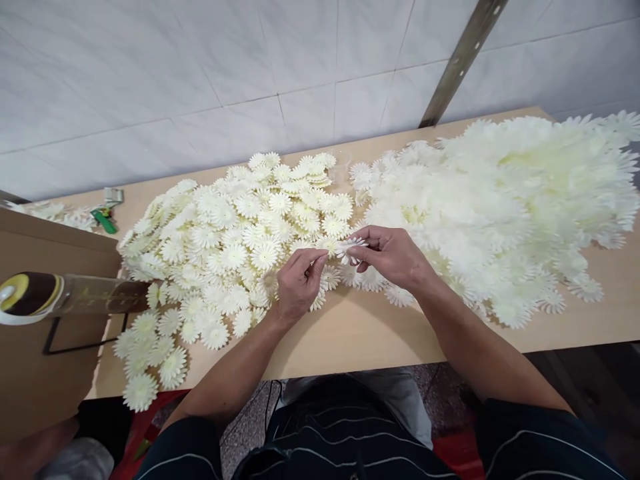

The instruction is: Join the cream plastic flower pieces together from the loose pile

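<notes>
My right hand pinches a white artificial flower head between thumb and fingers, just above the table's middle. Close beside it on the left, my left hand is closed in a pinch, thumb against forefinger. Its fingertips come near the flower's left edge; what they hold is too small to make out. Under and behind my left hand spreads a heap of cream-white flower heads, daisy-like with pale yellow centres. A larger pile of white petal pieces lies to the right of my right hand.
A light wooden table runs along a tiled wall. At the left stand a brown cardboard panel and a clear bottle with a brown and yellow cap. A green tool lies behind. Part of another person shows lower left.
</notes>
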Motion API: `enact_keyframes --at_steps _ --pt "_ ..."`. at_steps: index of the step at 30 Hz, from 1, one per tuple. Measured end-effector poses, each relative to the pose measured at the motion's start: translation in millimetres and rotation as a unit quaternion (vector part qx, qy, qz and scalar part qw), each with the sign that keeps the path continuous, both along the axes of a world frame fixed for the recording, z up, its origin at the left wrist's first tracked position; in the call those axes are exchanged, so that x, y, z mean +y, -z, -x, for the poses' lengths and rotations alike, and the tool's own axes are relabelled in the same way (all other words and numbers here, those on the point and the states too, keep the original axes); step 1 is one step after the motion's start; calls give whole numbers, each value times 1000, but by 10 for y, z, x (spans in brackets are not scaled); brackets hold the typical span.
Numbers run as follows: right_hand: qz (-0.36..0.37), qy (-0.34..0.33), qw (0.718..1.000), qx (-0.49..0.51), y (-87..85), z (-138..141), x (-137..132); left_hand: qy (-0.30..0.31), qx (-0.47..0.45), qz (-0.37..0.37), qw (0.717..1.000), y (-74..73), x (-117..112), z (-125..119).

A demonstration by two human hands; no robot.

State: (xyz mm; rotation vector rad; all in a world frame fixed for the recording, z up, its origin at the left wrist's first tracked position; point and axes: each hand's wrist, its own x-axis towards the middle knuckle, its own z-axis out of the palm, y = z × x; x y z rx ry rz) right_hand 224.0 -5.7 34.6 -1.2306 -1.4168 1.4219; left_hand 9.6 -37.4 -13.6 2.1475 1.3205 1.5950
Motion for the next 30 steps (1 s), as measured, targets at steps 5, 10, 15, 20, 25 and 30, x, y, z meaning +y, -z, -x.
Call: enact_keyframes --at_steps 5,10,15,20,25,30 --pt "-9 -10 1000 7 39 55 -60 14 22 -2 1000 30 -14 22" --pt "1 -31 999 -11 62 103 -132 0 40 -15 999 64 -34 15" --pt "-17 6 1000 -25 75 80 -131 15 38 -23 999 48 -38 17" --pt "-20 20 999 -35 77 8 -81 1 32 -16 999 -2 -22 41" --pt "-27 33 999 8 61 -45 -17 11 16 -19 1000 -19 -43 1" --pt "-28 74 996 51 31 -50 39 17 5 -7 1000 12 -35 -19"
